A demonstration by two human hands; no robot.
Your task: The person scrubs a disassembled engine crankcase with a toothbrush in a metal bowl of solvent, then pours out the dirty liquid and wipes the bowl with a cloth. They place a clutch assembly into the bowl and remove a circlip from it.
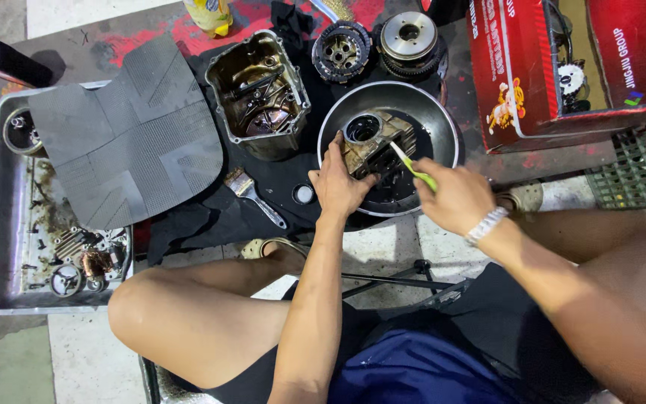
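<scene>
at centre frame, our left hand [342,183] grips a grimy engine part [371,142] inside a round metal basin [443,123]; our right hand [454,196] clenches a green-handled toothbrush [413,166] touching it.

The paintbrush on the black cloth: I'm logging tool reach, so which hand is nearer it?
Left. The left hand grips the engine part just right of the paintbrush; the right hand is farther right, holding a green toothbrush.

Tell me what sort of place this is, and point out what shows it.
Probably an informal engine repair spot on a tiled floor. The left hand steadies a greasy engine cylinder in a metal basin, the right hand works a green-handled brush, and an open engine casing and clutch parts lie nearby.
</scene>
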